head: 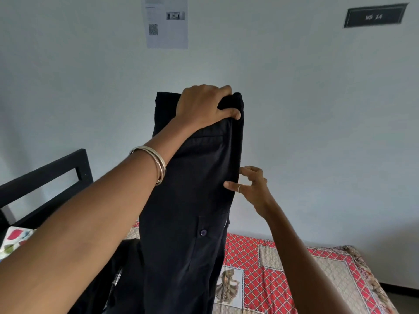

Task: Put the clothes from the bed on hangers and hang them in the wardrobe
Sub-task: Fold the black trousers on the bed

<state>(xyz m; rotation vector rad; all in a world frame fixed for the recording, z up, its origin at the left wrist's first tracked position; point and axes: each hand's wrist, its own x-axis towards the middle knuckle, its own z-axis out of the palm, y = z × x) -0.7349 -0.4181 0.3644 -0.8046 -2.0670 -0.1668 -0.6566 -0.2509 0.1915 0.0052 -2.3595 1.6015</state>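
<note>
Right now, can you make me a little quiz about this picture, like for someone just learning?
1. True or false: the left hand grips the top of the dark trousers.
2. What does the right hand do? A) rests flat on the bed B) touches the trousers' side edge with its fingers C) holds a hanger
3. Fill in: the button on the trousers sits on a ____.

Key:
1. True; that hand's fingers curl over the top end.
2. B
3. Pocket; it sits by the side pocket's flap. The patterned bed cover lies below.
</note>
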